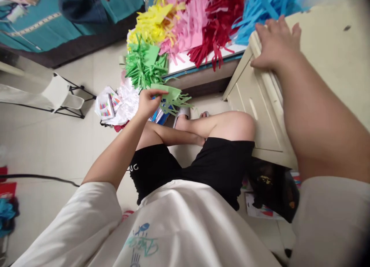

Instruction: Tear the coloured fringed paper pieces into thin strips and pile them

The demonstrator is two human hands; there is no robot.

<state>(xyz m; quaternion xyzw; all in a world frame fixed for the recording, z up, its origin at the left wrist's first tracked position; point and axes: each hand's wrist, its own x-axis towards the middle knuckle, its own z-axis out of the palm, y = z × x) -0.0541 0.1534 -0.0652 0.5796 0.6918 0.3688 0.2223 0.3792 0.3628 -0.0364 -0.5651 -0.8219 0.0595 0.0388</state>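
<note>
Our left hand [150, 102]: pinching pale-green fringe [172, 94] by its edge, presumably so it hangs loose. Our right hand [274, 43]: spread on cabinet [326, 58], seemingly for support.

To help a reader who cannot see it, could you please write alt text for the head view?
A person's left hand holds a light green fringed piece, while the right hand rests on a cream cabinet. Beyond lie a green pile, yellow pile, pink pile, red pile and blue pile.
</note>
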